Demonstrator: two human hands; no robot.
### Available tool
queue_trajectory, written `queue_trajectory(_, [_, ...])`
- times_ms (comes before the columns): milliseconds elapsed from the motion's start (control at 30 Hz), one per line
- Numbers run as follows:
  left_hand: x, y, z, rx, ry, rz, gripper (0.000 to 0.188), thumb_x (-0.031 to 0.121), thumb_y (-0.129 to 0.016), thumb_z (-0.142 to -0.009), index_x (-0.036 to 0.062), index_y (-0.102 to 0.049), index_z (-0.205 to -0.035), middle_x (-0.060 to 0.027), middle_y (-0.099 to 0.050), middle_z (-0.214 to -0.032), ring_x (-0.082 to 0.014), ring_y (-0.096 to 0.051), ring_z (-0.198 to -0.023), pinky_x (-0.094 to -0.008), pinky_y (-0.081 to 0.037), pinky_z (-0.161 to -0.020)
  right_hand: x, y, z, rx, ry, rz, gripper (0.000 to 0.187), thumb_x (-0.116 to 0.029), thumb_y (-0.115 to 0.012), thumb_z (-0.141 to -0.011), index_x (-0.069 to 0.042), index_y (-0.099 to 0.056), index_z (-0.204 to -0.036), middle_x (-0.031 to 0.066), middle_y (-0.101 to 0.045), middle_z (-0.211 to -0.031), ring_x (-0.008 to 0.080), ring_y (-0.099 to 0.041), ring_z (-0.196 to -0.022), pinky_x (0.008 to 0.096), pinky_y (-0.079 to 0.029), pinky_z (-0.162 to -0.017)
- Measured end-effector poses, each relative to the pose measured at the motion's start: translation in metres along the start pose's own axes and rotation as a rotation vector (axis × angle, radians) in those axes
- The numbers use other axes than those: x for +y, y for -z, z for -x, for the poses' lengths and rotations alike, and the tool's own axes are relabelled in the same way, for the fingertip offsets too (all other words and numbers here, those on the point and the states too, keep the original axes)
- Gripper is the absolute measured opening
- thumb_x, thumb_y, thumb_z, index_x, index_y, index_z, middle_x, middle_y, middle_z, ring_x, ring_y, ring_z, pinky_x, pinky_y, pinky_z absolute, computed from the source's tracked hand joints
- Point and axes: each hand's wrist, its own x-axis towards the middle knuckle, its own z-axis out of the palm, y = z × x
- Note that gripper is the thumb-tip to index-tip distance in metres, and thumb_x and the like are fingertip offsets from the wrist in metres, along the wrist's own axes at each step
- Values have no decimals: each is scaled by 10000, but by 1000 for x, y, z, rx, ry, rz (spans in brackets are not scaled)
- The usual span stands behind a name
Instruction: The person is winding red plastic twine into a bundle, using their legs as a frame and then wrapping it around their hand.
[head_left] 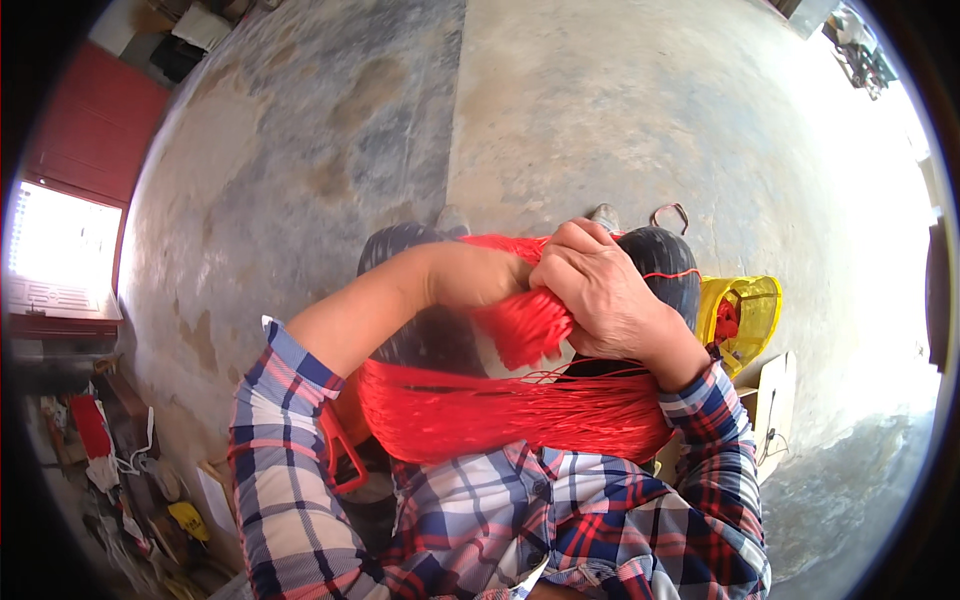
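A large hank of thin red cord (500, 410) lies across my lap, its strands running from one side to the other. Closed in a fist above it, my right hand (600, 285) grips a short, thick bunch of red cord (528, 330). My left hand (485, 275) bends inward against that same bunch, touching or nearly touching the right hand. Motion smears it and its fingers are hidden. More red strands show behind both hands, near my knees. One thin red strand (672, 274) crosses my right knee.
Beside my right leg stands a yellow mesh basket (765, 318) with red material inside. A pale wooden piece (775, 410) is next to it. By my left side is a red plastic frame (350, 462). Assorted clutter (130, 480) lies at the far left, on the concrete floor (600, 120).
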Motion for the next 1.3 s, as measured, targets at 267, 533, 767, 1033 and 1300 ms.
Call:
queue_trajectory(267, [8,27,15,893,-76,399,412,167,-594,-915,-30,-517,-1268,-115,-652,-1058,-141,-620,-943,-261,-468,-869,44,-6,21,48,-348,120,299,-12,-574,-604,-47,-577,-901,104,-597,-764,307,-559,-823,428,-469,-710])
queue_trajectory(533, [1,8,-3,1053,296,-826,541,161,-712,-808,6,-510,-1286,-95,-669,-857,-158,-627,-774,-273,-465,-843,50,-25,19,-49,-471,151,228,-36,-557,-636,-35,-561,-865,128,-612,-728,323,-590,-817,456,-484,-655])
queue_trajectory(767, [1,-25,-37,797,-302,-554,1065,170,-871,-603,33,-250,-1457,-185,-376,-1449,-320,-368,-1346,-391,-298,-1113,51,-38,23,-77,-471,45,308,-96,-623,-640,-15,-550,-929,158,-623,-801,363,-591,-821,452,-477,-738])
queue_trajectory(1033, [-21,-17,-41,878,-264,-136,1007,150,-844,-626,29,-273,-1446,-187,-471,-1374,-311,-499,-1236,-367,-386,-1050,47,-27,19,21,-515,-199,247,-97,-600,-667,-18,-594,-901,207,-637,-852,398,-620,-801,465,-498,-711])
queue_trajectory(1300, [18,-21,-29,999,111,-905,842,141,-788,-659,52,-383,-1392,-193,-496,-1346,-348,-490,-1232,-397,-408,-1021,47,-9,5,-92,-552,-37,244,-140,-635,-666,-10,-590,-868,198,-637,-754,406,-620,-757,472,-490,-672])
